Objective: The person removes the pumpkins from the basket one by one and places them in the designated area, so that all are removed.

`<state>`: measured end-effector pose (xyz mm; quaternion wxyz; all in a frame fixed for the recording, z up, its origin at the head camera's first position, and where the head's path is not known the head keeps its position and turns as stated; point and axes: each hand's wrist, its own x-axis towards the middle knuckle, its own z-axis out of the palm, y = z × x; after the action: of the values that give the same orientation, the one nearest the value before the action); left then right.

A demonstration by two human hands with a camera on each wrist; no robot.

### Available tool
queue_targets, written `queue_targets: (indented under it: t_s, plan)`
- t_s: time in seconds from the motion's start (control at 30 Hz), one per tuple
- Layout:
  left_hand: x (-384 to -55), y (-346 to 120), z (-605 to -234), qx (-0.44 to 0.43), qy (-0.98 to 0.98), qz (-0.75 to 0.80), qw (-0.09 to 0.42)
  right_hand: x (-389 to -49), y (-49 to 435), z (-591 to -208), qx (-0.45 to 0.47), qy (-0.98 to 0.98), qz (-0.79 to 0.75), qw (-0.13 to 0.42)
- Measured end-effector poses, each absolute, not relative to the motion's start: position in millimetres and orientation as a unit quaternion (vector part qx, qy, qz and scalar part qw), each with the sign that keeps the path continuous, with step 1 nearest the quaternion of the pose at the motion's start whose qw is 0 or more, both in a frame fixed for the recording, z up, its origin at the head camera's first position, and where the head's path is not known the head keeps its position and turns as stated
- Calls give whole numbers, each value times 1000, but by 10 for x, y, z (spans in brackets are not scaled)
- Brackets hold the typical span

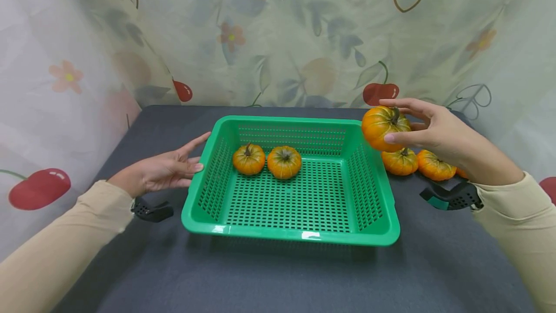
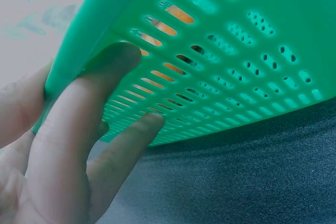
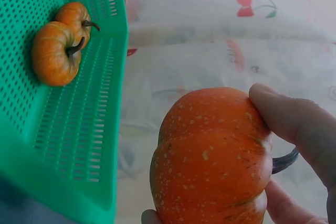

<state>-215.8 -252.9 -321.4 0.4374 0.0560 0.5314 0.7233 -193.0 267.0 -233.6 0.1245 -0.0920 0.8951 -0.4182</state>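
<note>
A green plastic basket (image 1: 290,238) with slotted walls is in the middle of the table, two small orange pumpkins (image 1: 249,159) side by side within it toward the back left. My left hand (image 1: 162,170) is at the basket's left side. Its fairly straight fingers touch the outer wall just below the rim, seen close up in the left wrist view. Above the basket's right rim, my right hand (image 1: 438,134) holds another orange pumpkin (image 3: 210,156) between thumb and fingers, its dark stem toward the palm. The fingertips behind that pumpkin are mostly hidden.
More pumpkins (image 1: 436,165) lie on the table right of the basket, partly hidden behind my right hand and wrist. A dark grey cloth (image 1: 278,279) covers the table. Patterned curtains (image 1: 282,37) hang at the back and both sides.
</note>
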Motion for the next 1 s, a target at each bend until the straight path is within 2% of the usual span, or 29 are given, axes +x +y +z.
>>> queue_targets:
  t_s: [0.63, 0.87, 1.0]
  plan:
    - [-2172, -2536, -3237, 67, 535, 720, 437, -1651, 3099, -2723, -24, 907, -414, 75]
    - [-2169, -2535, -3234, 65, 541, 719, 432, -1574, 3238, -2963, -42, 888, -456, 35]
    - [-2162, -2541, -3230, 61, 541, 719, 432, -1552, 3287, -3107, -49, 884, -463, 46]
